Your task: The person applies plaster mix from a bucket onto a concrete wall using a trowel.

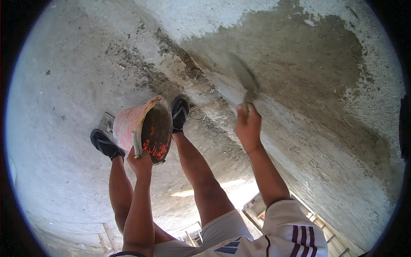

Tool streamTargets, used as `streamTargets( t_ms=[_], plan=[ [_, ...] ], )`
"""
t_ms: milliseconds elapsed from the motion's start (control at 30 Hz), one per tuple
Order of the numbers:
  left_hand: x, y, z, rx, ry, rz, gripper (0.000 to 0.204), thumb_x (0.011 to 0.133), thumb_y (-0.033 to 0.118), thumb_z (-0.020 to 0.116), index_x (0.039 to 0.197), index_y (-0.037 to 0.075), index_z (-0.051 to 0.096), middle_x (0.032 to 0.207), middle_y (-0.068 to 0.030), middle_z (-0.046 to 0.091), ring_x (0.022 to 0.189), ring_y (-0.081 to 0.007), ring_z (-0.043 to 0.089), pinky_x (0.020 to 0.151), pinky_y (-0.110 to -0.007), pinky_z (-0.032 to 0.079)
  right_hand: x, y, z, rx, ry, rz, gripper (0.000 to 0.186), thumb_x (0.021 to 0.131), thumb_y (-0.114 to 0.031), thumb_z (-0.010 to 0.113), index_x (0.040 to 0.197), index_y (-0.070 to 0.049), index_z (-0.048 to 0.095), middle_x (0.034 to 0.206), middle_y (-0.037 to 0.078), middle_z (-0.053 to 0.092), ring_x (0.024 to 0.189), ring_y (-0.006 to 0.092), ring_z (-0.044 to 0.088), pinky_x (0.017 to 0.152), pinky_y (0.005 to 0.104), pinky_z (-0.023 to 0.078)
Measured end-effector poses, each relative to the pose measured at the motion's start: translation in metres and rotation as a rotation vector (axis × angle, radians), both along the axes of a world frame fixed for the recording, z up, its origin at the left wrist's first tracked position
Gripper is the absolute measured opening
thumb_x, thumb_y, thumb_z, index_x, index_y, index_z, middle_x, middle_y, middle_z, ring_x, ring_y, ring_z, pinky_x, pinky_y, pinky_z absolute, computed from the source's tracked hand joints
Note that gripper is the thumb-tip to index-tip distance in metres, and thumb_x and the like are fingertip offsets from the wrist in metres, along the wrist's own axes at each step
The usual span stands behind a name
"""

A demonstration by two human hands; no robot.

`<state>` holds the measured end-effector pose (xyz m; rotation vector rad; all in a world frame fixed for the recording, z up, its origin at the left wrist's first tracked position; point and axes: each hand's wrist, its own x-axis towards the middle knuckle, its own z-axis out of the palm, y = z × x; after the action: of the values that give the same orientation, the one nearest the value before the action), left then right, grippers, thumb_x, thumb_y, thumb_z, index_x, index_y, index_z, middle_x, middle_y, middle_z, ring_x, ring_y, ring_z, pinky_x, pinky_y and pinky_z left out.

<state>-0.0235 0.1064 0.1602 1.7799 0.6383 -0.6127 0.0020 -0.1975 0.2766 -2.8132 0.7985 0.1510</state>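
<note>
My left hand is closed around the handle at the near rim of a pinkish-red bucket. The bucket hangs tilted in front of my legs, its mouth turned toward the wall. Dark grey residue coats its inside, with bright red patches showing through. My right hand grips a trowel by its handle. The blade is smeared by motion and points up toward the wall, beside a large damp, darker patch of grey plaster. Whether the blade touches the wall I cannot tell.
Both my feet, in black sandals, stand on the rough concrete floor. A small grey block lies behind the bucket. Crumbled mortar is scattered along the wall's base. Lengths of wood show at the lower edge.
</note>
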Motion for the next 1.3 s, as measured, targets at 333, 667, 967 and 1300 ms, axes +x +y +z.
streamTargets(
  t_ms=[333,667,967,1300],
  plan=[
    [-0.014,0.002,-0.010,0.033,0.018,0.031,0.025,0.064,0.001,0.050,0.085,-0.008,0.060,0.065,-0.0110,0.060,0.059,-0.0123,0.053,0.056,-0.031,0.044,0.012,0.035,0.034,0.110,0.096,0.011,0.024,0.083,-0.019,0.057,0.086,0.004,0.053,0.075,0.025,0.055,0.069,0.0426,0.053,0.060,0.0405,0.043],
    [-0.014,0.008,-0.003,0.039,0.034,-0.015,0.022,0.066,-0.001,0.051,0.086,-0.007,0.060,0.069,-0.0125,0.062,0.063,-0.0140,0.055,0.060,-0.031,0.045,0.049,0.066,0.122,0.525,-0.591,-0.226,0.019,0.086,-0.021,0.055,0.089,-0.003,0.049,0.070,0.004,0.050,0.058,0.0105,0.045,0.048,0.0263,0.040],
    [-0.017,0.003,-0.001,-0.026,0.059,0.126,0.021,0.069,-0.003,0.052,0.088,-0.007,0.060,0.074,-0.0125,0.063,0.070,-0.0153,0.057,0.066,-0.031,0.045,0.038,0.026,0.002,0.178,0.188,-0.054,0.028,0.086,-0.022,0.051,0.082,0.005,0.053,0.073,0.024,0.057,0.064,0.0353,0.054,0.061,0.0379,0.044],
    [-0.015,0.011,-0.004,0.003,0.090,0.087,0.021,0.068,-0.002,0.053,0.087,-0.006,0.061,0.072,-0.0131,0.063,0.068,-0.0164,0.058,0.066,-0.031,0.046,0.043,0.064,0.090,0.406,-0.562,-0.204,0.021,0.090,-0.023,0.049,0.080,-0.004,0.053,0.062,0.002,0.049,0.057,0.0072,0.046,0.047,0.0248,0.037]
  ],
)
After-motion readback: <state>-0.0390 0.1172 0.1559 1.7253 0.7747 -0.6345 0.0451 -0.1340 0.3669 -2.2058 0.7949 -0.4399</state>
